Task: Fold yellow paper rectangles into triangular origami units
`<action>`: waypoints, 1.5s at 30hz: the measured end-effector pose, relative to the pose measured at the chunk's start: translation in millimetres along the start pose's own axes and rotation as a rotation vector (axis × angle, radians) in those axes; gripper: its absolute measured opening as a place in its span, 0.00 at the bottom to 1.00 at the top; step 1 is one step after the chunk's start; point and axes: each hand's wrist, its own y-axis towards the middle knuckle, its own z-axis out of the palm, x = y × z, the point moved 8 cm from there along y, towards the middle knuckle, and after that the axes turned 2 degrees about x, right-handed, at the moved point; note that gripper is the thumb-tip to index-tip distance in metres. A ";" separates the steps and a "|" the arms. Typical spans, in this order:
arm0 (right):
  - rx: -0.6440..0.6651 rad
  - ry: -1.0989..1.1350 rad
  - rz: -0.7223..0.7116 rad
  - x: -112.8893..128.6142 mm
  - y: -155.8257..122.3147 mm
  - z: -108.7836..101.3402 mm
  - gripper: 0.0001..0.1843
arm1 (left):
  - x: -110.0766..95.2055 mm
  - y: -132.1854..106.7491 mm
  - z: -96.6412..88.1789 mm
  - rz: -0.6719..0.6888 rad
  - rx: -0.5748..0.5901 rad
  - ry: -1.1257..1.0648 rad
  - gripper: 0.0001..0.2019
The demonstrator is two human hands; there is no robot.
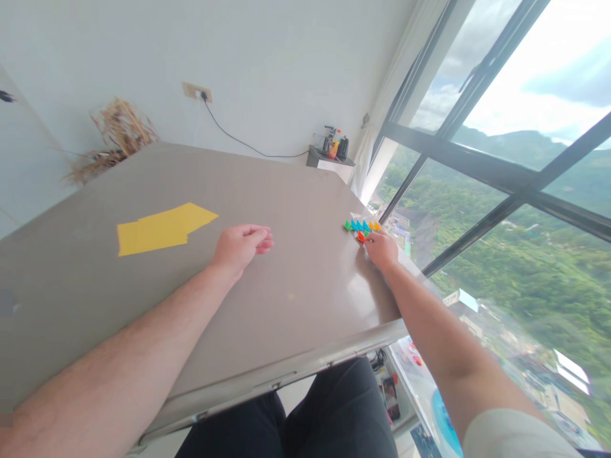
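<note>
Grey surface (296, 280) beside a tall window (501, 178) carries yellow paper (162, 228) at left. Mid-frame the left hand (241, 245) rests, grip loosely curled and empty. Further right lies a row of coloured triangular pieces (361, 225). The right hand (382, 249) touches the red piece (361, 236), seemingly selecting it; whether the grip pinches, I cannot tell. Lifting it calls for a fine pinch clear of neighbours.

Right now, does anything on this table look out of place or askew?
Nothing is spilled or damaged. The small coloured pieces sit crowded at the right edge of the table, beside the right hand, where they could slip off. The yellow sheets lie overlapped and askew.
</note>
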 end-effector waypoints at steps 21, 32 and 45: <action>-0.046 0.082 -0.040 34.9 -18.2 -16.1 0.13 | -1.2 -0.4 -1.8 0.005 -0.006 0.060 0.11; 0.172 0.362 -0.322 109.3 -70.4 3.7 0.10 | 0.5 -8.3 22.6 0.221 0.309 0.983 0.13; 0.199 0.355 -0.373 116.1 -70.2 2.1 0.10 | -0.1 -13.8 26.5 0.248 0.364 1.093 0.14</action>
